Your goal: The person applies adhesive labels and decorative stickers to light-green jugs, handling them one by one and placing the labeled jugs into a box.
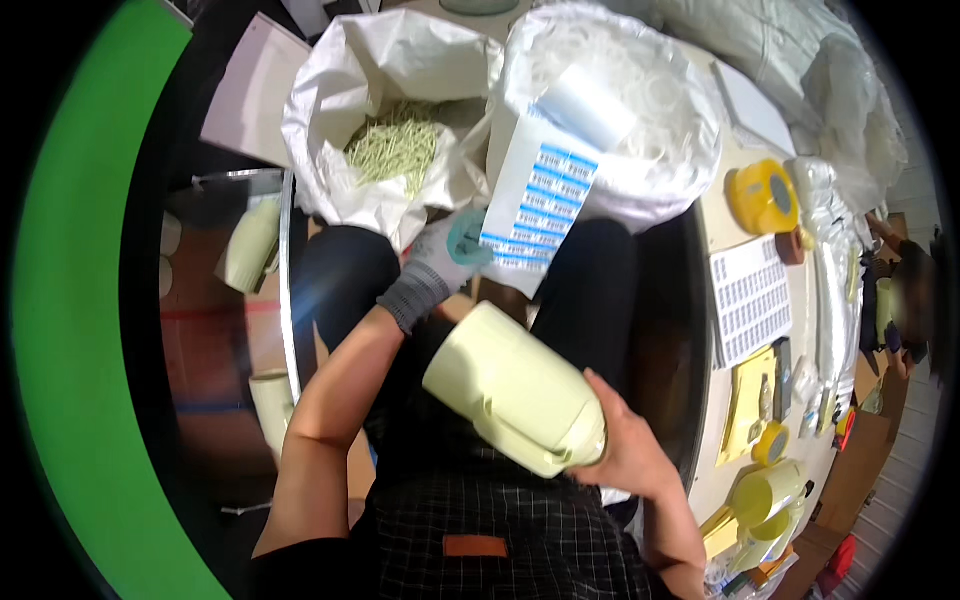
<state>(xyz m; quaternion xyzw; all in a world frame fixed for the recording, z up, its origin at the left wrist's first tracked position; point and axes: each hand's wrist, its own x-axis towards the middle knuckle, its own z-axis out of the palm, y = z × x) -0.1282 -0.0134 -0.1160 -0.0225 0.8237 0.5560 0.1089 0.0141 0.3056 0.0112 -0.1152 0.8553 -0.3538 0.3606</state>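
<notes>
My right hand (625, 445) is wrapped round the narrow end of a pale yellow thermos jug (515, 385). The jug is tilted over my lap, its wide end toward the upper left and its handle on the near side. My left hand (455, 248), in a grey knit glove with a teal patch, pinches the left edge of a sticker sheet (545, 195) printed in blue and white. This sheet hangs down from a white roll (588, 108). The glove hides the left fingertips.
Ahead stand a white sack (330, 85) of thin pale green strips (400, 145) and a sack of clear rings (660, 90). On the right table (715, 420) lie tape rolls (762, 197), a label sheet (750, 300) and jug parts (768, 492). Jugs (253, 245) lie at left. Another person (905, 300) is at far right.
</notes>
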